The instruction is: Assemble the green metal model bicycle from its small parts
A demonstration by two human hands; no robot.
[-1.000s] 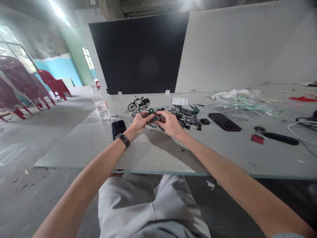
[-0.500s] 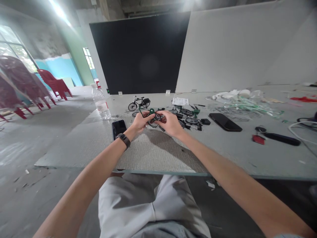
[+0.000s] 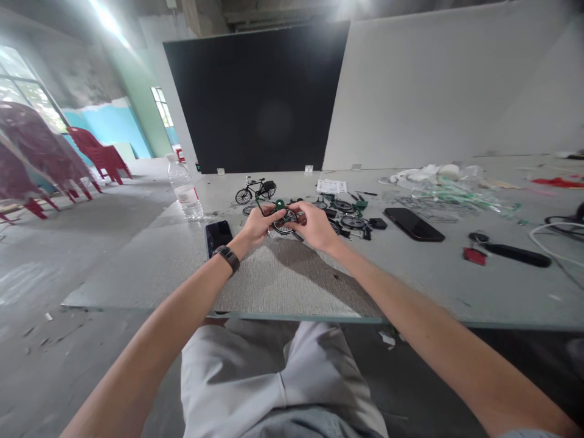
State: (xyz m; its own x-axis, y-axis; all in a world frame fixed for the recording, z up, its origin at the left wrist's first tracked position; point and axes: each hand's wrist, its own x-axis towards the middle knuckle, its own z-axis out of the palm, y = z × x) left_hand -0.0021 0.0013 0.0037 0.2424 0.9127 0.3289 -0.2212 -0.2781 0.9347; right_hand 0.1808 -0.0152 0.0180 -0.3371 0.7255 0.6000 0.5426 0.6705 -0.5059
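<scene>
Wearing dark, segmented-looking wristwatch [image 3: 228, 258], closing snugly just behind bare left hand [image 3: 259, 225]. Leaving bare right hand [image 3: 316, 227], left forearm [image 3: 173, 328] and right forearm [image 3: 406, 301] uncovered too. Wearing pale grey trousers [image 3: 237, 365], creasing in soft folds, showing seam [image 3: 281, 389] down middle. Wearing darker blue-grey top [image 3: 310, 424], bunching at hem. Showing sliver of greyish sleeve [image 3: 529, 434] beyond right forearm.

The left hand [image 3: 261, 225] and right hand [image 3: 316, 227] hold a spoked wheel [image 3: 283, 225], a green part [image 3: 280, 205] at its top, above the table [image 3: 150, 280], inward of the near edge. A black model bicycle [image 3: 256, 191] stands toward the far edge; a bottle [image 3: 186, 193] stands near the left edge. Loose bicycle parts [image 3: 353, 222] lie right of the hands; a phone [image 3: 414, 224] lies beside the parts.
</scene>
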